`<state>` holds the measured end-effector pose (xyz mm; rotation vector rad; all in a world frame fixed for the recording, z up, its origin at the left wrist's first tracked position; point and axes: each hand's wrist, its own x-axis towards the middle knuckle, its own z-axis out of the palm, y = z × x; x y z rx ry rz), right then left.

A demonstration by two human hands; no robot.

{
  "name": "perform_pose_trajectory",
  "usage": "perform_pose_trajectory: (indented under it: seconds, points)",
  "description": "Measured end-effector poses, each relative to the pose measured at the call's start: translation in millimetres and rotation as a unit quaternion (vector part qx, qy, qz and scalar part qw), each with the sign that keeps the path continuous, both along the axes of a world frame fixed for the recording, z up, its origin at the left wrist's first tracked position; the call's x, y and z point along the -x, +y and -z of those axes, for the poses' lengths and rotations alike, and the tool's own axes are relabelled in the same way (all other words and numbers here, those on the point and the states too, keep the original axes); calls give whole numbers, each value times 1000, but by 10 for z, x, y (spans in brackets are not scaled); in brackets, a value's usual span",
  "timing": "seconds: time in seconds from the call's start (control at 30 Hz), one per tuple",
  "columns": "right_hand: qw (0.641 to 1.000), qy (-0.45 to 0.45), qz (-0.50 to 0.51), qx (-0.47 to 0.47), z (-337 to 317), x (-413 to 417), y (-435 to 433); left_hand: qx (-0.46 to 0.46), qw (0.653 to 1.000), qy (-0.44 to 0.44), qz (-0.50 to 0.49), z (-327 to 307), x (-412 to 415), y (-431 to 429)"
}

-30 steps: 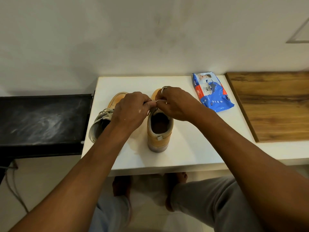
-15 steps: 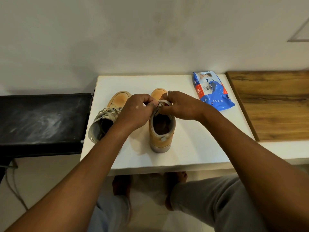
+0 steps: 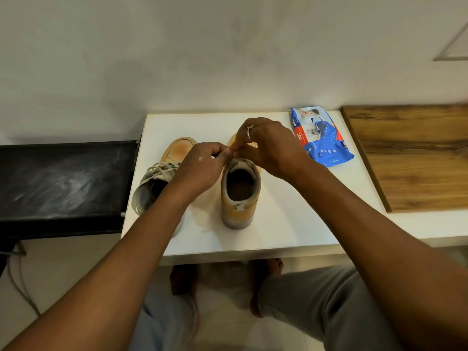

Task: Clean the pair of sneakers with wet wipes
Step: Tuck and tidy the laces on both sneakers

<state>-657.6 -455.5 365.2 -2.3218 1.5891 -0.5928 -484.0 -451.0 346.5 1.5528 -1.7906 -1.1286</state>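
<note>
Two tan sneakers stand on the white table, toes toward the wall. The left sneaker has loose pale laces spilling over its opening. Over the tongue of the right sneaker my left hand and my right hand meet, fingertips pinched together on its laces, which are mostly hidden under the fingers. A ring shows on my right hand. The blue wet wipes pack lies flat at the table's back right, apart from both hands.
A wooden board lies to the right of the table. A black bench adjoins the table's left edge. A plain wall rises behind. My knees and bare feet show below the table's front edge.
Both hands have risen slightly above the right sneaker's tongue, pinching closer together. The sneakers and wipes pack have not moved.
</note>
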Motion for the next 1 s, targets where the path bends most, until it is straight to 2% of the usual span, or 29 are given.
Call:
perform_pose_trajectory:
  seconds: [0.07,0.2,0.37,0.57,0.83,1.0]
  points:
    - [999,30,12,2,-19,-1,-24,-2,1000,4,-2,-6,-12,-1]
    - [1000,10,13,-22,-9,29,-15,-42,998,34,-23,-6,1,8]
    - [994,2,38,-103,-46,167,12,-120,989,44,-76,13,-5,-10]
    - [985,29,35,-168,-76,272,36,-95,992,-44,-76,20,106,9]
    - [979,11,32,-203,-82,235,55,-51,995,-60,-58,37,68,42]
    - [989,-34,34,-140,-171,77,84,6,994,-96,-60,-17,-15,81]
